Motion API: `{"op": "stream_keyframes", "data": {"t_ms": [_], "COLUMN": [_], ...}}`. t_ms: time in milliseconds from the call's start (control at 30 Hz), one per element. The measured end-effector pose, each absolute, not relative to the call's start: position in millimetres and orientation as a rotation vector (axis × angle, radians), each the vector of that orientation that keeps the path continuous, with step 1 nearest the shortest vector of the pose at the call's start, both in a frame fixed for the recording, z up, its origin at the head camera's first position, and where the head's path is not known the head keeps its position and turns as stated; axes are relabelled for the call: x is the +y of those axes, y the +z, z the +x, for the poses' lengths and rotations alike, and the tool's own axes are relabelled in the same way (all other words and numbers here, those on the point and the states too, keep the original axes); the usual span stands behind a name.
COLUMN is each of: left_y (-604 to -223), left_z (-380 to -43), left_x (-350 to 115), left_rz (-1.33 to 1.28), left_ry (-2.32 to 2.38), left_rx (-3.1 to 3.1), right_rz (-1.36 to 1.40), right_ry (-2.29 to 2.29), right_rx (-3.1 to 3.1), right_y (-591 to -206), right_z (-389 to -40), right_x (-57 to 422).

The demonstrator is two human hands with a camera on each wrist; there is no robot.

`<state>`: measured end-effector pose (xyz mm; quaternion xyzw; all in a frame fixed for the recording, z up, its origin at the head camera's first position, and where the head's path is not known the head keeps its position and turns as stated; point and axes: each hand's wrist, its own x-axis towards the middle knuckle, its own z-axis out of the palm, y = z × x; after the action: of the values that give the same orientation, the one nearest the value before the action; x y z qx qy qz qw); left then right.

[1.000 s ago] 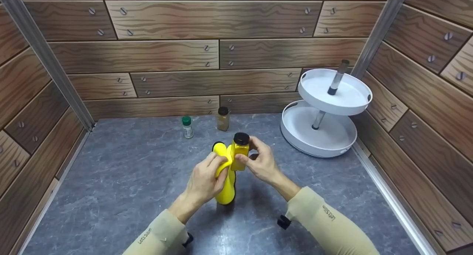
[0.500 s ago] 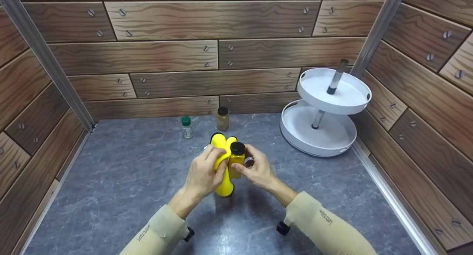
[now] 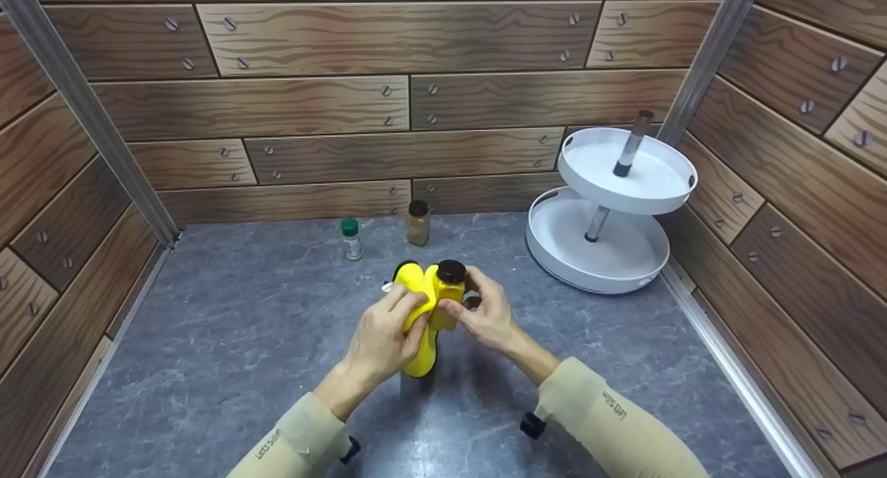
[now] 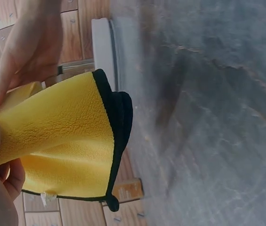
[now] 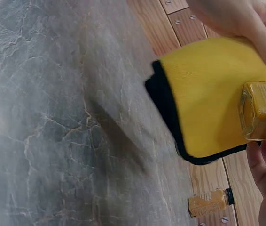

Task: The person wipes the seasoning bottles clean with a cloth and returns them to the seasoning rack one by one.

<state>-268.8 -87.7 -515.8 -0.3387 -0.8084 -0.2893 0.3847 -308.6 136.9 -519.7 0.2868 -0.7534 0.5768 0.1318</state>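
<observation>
A yellow cloth (image 4: 62, 127) with dark edging hangs bunched in my left hand (image 3: 385, 331), its fingers curled round the folds. Right beside it, my right hand (image 3: 490, 310) grips a spice jar (image 3: 447, 315) with a black lid and yellow contents. The jar stands roughly upright above the table, its side against the cloth. In the right wrist view the clear base of the jar (image 5: 264, 110) shows in front of the cloth (image 5: 208, 99). Some of the left fingers are hidden by the cloth.
Toward the back of the grey table (image 3: 229, 325) stand a green-capped jar (image 3: 352, 242) and a dark-capped spice jar (image 3: 418, 225). A white two-tier round tray (image 3: 597, 273) occupies the back right. Wood-patterned walls (image 3: 326, 104) enclose the table at the back and sides.
The jar dips along the cloth and then rises partway again, both hands staying close together. The cloth shifts slightly with it. Both grips are kept, and the other jars and the tray stay put.
</observation>
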Motion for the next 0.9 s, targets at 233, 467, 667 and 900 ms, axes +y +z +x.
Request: {"op": "stream_keyframes", "data": {"t_ms": [233,467,667,900], "left_y": [-524.6,-530.7,-534.7,-533.2], "left_z": [-262.2,-259.8,-259.0,-262.5], "left_x": [-90.0,-90.6,-92.1,-96.3], "left_rz": [-0.902,-0.901,-0.877,-0.819], "left_ry": [-0.670,-0.644,-0.661,-0.713], "left_rx": [-2.095,-2.090,-2.086,-2.092], "right_rz": [0.792,0.742,0.750,0.728], "right_ry": [1.704,1.742,1.714,1.695], "right_rx": [-2.168,-2.154,-2.180,-2.185], "right_y": [-509.1,-501.6,-503.4,-508.1], "right_z": [-309.8,-311.1,-312.7,-312.8], "right_x": [139.0,138.5,138.2,140.0]}}
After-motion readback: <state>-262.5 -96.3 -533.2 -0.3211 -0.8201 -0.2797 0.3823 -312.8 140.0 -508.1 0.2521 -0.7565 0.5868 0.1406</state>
